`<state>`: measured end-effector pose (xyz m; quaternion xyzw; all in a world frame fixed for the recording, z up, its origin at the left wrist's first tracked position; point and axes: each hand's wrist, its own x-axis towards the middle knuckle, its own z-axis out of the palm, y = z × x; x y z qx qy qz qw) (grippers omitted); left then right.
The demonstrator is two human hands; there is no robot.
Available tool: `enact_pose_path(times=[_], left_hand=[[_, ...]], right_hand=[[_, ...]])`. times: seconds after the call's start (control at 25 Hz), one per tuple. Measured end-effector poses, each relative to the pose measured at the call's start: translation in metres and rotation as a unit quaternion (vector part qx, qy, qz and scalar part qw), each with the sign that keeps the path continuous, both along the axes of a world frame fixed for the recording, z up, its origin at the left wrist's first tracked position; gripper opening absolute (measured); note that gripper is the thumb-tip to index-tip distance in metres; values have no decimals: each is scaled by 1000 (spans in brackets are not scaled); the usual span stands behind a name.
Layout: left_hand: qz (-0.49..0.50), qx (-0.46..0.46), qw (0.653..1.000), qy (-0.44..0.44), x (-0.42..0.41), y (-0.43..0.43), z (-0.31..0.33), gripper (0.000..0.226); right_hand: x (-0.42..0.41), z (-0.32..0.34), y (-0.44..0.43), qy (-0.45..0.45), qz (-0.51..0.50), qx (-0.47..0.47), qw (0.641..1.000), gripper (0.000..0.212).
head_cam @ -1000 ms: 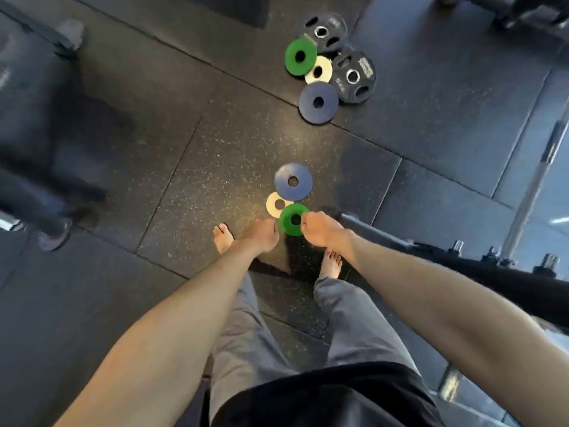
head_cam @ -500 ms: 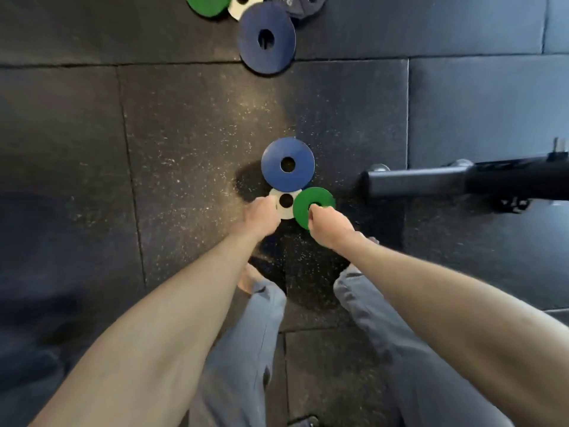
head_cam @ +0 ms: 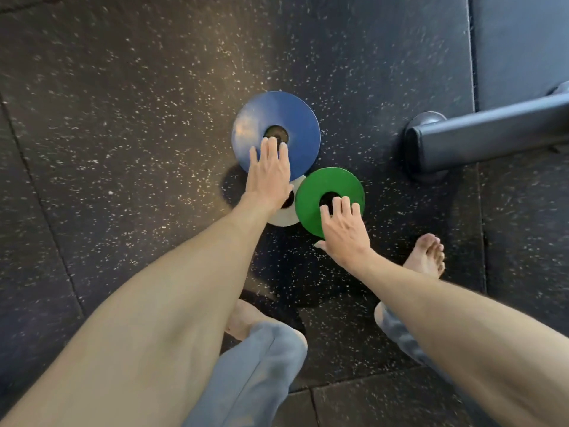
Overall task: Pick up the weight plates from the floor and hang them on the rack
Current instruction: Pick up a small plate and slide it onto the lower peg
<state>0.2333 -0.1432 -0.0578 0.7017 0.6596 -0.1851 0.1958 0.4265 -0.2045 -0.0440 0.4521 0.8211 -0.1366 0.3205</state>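
The job looks barely begun: three weight plates lie on the speckled rubber floor (head_cam: pixel 123 124) and none has left it, so every lift and every hanging is yet to do, and the rack's pegs are out of view. The blue plate (head_cam: pixel 295 118), the largest, lies flat with its bore facing straight up; being a disc it has no long axis in the floor plane. The left hand (head_cam: pixel 267 177) rests spread on it, fingertips at the rim of the bore, not closed on anything. The green plate (head_cam: pixel 326 184) lies flat too, overlapping the white plate (head_cam: pixel 284 218), which is mostly hidden beneath it and the left wrist. The right hand (head_cam: pixel 343 229) has fingers hooking into the green bore, thumb at the near rim, a grasp forming but not clenched. A padded bar (head_cam: pixel 492 131) lies well apart to the right
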Motion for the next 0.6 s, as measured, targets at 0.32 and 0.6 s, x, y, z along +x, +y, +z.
enact_pose_path(times=[0.32, 0.6], left_hand=[[-48, 16, 997, 56, -2, 15, 13, 55], [117, -346, 930, -32, -24, 63, 137, 81]], right_hand=[[16, 15, 21, 120, 64, -15, 991, 64], [38, 120, 49, 112, -23, -101, 988, 46]])
